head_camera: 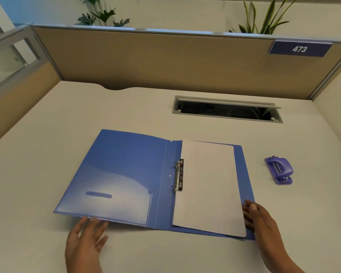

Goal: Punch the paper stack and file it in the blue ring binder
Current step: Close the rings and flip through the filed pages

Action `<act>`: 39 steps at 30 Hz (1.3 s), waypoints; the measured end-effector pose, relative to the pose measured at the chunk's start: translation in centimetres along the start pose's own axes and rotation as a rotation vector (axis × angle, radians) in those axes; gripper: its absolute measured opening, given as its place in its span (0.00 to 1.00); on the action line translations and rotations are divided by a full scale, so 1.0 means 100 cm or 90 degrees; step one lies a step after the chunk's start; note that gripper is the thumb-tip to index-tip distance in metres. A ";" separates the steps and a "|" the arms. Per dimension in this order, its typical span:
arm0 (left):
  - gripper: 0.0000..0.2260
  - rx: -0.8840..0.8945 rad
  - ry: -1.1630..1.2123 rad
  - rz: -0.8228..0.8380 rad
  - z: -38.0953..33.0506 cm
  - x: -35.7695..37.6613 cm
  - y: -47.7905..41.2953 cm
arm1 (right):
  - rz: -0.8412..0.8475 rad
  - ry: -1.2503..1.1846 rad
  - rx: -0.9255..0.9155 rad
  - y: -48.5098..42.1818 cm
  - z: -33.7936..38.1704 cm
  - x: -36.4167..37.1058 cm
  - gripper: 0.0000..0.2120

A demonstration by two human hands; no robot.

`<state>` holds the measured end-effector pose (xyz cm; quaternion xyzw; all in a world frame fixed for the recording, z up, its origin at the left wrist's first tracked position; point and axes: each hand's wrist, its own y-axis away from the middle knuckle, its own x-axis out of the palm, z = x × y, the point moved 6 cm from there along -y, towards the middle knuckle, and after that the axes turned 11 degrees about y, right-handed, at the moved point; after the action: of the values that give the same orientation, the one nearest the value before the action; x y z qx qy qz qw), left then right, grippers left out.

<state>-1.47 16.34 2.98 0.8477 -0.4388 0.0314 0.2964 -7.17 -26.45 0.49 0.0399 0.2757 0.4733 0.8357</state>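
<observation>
Two bare hands at the desk's (47, 134) near edge. Blue ring binder (126, 164) lies open mid-desk, paper stack (209, 186) on its right half beside the rings (178, 177). Left hand (87, 237) spread, fingertips at binder's near edge. Right hand (262, 219) spread, touching stack's near-right corner. Purple hole punch (279, 169) sits apart, toward the right edge.

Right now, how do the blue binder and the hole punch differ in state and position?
The blue binder lies open and flat at the desk's centre; the hole punch sits closed off to its right, apart from it. The binder carries the paper stack beside its rings; the punch holds no paper. The left hand and right hand touch the binder's near edges; neither touches the punch. Both rest on the desk and are bluish.
</observation>
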 end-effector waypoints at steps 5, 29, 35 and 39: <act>0.10 0.208 -0.034 0.105 -0.026 0.023 0.015 | 0.034 0.068 0.001 -0.004 -0.004 -0.004 0.12; 0.35 0.520 -1.058 0.569 0.126 0.167 0.062 | -0.096 0.100 0.102 -0.022 -0.010 -0.073 0.13; 0.36 0.524 -1.073 0.508 0.127 0.165 0.058 | -0.046 0.470 -0.246 -0.010 0.032 -0.002 0.28; 0.38 0.511 -1.089 0.497 0.127 0.169 0.048 | 0.085 0.633 -0.311 -0.017 0.025 0.053 0.41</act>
<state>2.57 -4.76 0.10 0.4206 -0.7060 -0.3452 -0.4533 -2.48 -22.58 -0.26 -0.3659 0.5159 0.5374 0.5579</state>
